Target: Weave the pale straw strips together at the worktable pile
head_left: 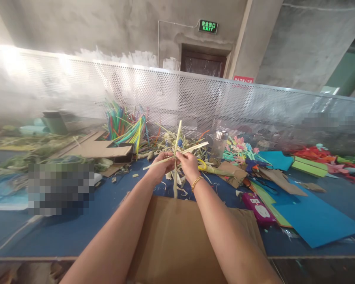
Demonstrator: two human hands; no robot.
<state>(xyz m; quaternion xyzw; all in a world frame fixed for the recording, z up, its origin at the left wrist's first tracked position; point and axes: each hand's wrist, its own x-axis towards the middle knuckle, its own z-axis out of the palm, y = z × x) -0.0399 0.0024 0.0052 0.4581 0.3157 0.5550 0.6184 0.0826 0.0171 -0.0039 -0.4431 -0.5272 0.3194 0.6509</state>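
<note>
Pale yellow-green flat strips point(179, 134), like dried leaf or husk, cross one another in a star shape above the table. My left hand point(162, 165) is closed on the strips near their crossing, from the left. Pinched at the same crossing, from the right, are the fingers of my right hand point(187, 163), with a gold chain bracelet on that wrist. One strip points up, one hangs down, and others reach left and right. The exact crossing is partly hidden by my fingers. Behind my hands lies a heap of loose dried strips point(192, 142).
A brown cardboard sheet point(177, 236) lies under my forearms on the blue table. Colourful pipe cleaners point(124, 126) and cardboard pieces point(100, 148) are to the left. On the right are a clear bottle point(219, 146), yellow-handled scissors point(201, 164), a purple case point(257, 209) and blue sheets point(316, 215).
</note>
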